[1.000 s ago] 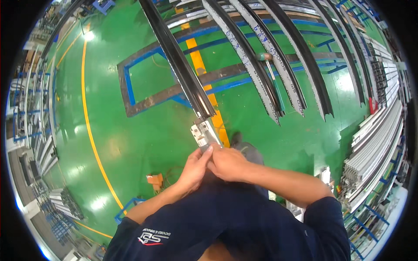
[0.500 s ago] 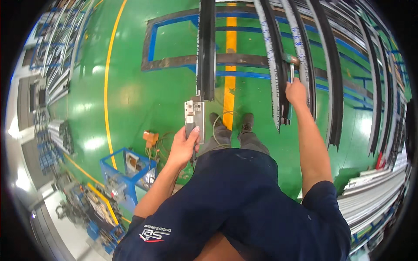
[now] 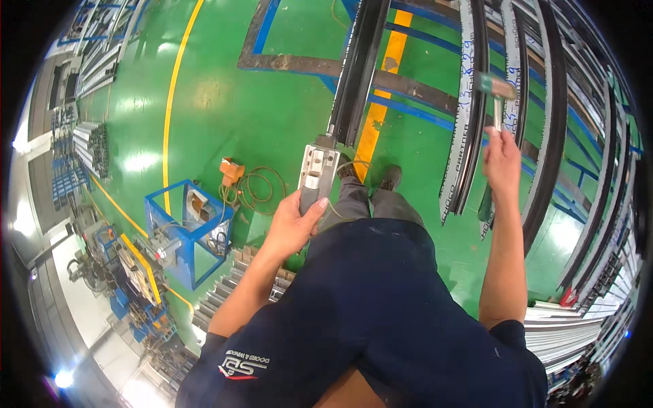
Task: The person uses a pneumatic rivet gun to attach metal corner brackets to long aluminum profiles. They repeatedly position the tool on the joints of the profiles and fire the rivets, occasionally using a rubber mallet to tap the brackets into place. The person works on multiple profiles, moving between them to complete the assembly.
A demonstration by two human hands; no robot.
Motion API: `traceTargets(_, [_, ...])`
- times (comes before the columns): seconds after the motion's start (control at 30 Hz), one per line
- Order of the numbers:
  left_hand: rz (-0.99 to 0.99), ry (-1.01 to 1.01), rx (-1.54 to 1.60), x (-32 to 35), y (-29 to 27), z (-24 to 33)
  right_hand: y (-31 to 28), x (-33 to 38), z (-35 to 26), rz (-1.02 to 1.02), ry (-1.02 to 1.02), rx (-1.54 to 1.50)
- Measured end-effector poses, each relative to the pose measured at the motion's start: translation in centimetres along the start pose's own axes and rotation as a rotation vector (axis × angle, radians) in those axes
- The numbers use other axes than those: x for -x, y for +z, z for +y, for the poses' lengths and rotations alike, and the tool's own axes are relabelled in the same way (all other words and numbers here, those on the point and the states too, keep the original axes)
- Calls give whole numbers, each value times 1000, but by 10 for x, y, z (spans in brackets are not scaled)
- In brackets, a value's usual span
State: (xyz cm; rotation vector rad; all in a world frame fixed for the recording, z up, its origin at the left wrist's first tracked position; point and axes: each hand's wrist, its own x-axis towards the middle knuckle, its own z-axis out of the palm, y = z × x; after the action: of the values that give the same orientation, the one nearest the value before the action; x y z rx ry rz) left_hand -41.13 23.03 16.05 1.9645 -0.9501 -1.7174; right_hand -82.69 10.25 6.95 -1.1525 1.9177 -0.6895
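Note:
My left hand [image 3: 294, 228] is closed round the grey handle of a silver metal block tool [image 3: 320, 162]. The block's far end meets the near end of a long black metal profile [image 3: 360, 75] lying across the rack; whether the two are joined, I cannot tell. My right hand [image 3: 502, 163] grips a mallet [image 3: 498, 87] by its shaft. The mallet's head, part green and part brownish, is raised above two profiles with white printed film [image 3: 459, 136], and its green grip end sticks out below my fist.
A blue and brown steel rack [image 3: 292, 64] carries the profiles, with more at the right. A blue frame stand [image 3: 194, 238] stands at the left. Nearby on the green floor lie an orange box [image 3: 232, 170] and a coiled cable [image 3: 269, 187]. Yellow lines mark the floor.
The mallet and my right hand have moved to the right. The block tool and black profile now appear tilted, with the whole scene turned somewhat. Both hands keep their hold.

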Motion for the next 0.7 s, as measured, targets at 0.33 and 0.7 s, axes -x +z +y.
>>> traceTargets(0.33, [-13,-15,56,-5,-3,5,184,5,-34,-677,-74,20])
traceTargets(0.7, [20,17,16,-4,-2,3,153,-24,-66,-759,290,-444])
